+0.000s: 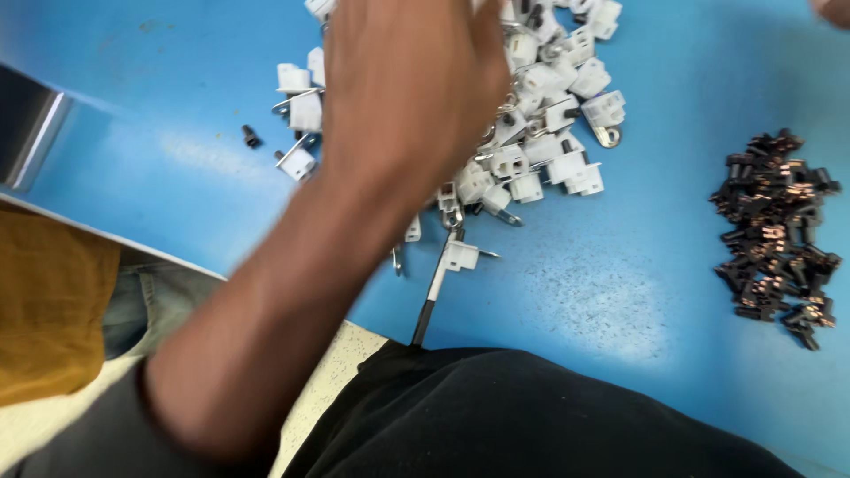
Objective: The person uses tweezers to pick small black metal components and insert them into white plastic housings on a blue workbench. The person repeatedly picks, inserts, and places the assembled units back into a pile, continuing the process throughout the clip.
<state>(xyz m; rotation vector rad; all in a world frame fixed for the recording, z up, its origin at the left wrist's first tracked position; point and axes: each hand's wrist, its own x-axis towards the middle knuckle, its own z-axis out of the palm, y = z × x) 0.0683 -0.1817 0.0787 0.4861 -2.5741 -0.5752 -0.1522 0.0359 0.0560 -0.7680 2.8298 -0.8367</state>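
- Blue worktop (620, 292) fills most of the view, scuffed pale in patches; a metal edge (35, 133) sits at far left, speckled floor (336, 372) shows below the table rim.
- Left hand (412, 84) reaches fwd over the heap of white plastic plug parts (549, 115), back of hand to camera, blurred. Fingers are hidden behind the hand, so can't tell if it's clenched, loose or grasping a part.
- Heap lies at top centre w/ metal prongs and ring terminals poking out; a few strays are spread to its left (301, 111), prob. so singles are easy to pick.
- One white part w/ prong (460, 257) lies apart from the heap, nearer the body, just beside a thin rod w/ dark handle (434, 292) that runs toward the table edge.
- Small black screw-like bit (251, 135) sits alone, left of the strays.
- Pile of dark parts w/ copper contacts (779, 230) is kept well apart on the right – looks sorted by kind.
- Right hand: only a sliver, maybe, at the top right corner (832, 11); state can't be told.
- Black clothing (531, 416) in the lap area; mustard cloth (49, 301) at left.
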